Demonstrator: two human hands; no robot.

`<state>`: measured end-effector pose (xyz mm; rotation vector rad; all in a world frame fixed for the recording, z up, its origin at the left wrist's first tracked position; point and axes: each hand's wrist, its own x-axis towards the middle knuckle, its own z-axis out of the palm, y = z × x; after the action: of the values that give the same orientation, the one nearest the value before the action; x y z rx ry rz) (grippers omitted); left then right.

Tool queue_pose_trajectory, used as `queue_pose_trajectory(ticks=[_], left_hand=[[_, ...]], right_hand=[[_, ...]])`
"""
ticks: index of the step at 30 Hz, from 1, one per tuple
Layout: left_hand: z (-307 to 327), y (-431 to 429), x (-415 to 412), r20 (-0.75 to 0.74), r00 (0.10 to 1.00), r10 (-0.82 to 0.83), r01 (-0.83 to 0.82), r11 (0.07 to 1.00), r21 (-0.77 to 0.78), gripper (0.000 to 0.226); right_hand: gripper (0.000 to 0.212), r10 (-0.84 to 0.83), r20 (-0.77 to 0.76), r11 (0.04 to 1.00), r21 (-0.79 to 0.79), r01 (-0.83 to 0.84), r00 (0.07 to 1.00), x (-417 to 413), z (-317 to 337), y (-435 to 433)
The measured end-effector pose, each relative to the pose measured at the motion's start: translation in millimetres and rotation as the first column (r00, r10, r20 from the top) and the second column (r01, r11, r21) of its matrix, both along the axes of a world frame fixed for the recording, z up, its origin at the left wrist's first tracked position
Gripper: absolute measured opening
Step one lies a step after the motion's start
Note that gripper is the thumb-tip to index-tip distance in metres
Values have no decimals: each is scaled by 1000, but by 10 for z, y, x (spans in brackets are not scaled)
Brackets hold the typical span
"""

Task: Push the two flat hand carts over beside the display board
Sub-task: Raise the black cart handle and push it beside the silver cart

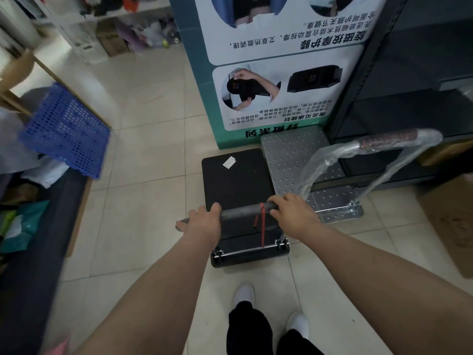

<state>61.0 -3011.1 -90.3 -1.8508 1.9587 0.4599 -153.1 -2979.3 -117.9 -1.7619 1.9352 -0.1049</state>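
Fingers of both hands are curled over the dark foam-covered handle bar (245, 211) of the black cart (236, 180); left hand (202, 222) grips the bar's left end, right hand (294, 213) its right end, knuckles up, fingers pressed together and wrapped round the bar. Thumb position under the bar: cannot tell. A red cord (261, 226) hangs from the bar between the two hands, closer to the right one.

Below the fingers, toward the person: cart's rear edge with handle hinges, then two white shoes (244, 294) on the tiled floor (143, 175).

Beyond the fingers: black deck, long axis running straight away from the person, front end pointing at the display board (276, 73). A small white sticker (229, 162) lies near the deck's far end. Front edge sits just short of the board's base; contact cannot be told.

Right of the right-hand fingers: silver cart (294, 155), studded metal deck, long axis roughly parallel to the black one, far end at the board's foot. Its handle (378, 149) is plastic-wrapped and stands upright at the near end. The two decks lie side by side, edges touching or nearly so.

Far left of the left-hand fingers: blue perforated crate (66, 129), tilted. Far right: dark metal shelving (409, 73) next to the board.
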Motion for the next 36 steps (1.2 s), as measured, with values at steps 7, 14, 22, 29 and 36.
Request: queue_pose_trajectory(ticks=[7,14,22,29,36], left_hand=[[7,-535,35,-12,999,-47,47,999,-4,45],[-5,-908,64,-27,998,-61,61,998,5,46],[-42,-1072,129,-28,997,-78,78,997,-15,48],[-24,-1178,153,-23,995,-100,100,995,-8,47],[-68,-1161,208,-30,990,-137,135,989,-53,45]], right_hand=[[33,-74,0,997,9,74,997,87,38,-481],[34,-128,-11,992,20,128,992,166,56,-805],[36,-127,-20,991,29,127,992,214,56,-928],[53,-111,-38,985,132,115,993,227,167,-976],[66,-94,-103,981,158,110,990,295,272,-837]])
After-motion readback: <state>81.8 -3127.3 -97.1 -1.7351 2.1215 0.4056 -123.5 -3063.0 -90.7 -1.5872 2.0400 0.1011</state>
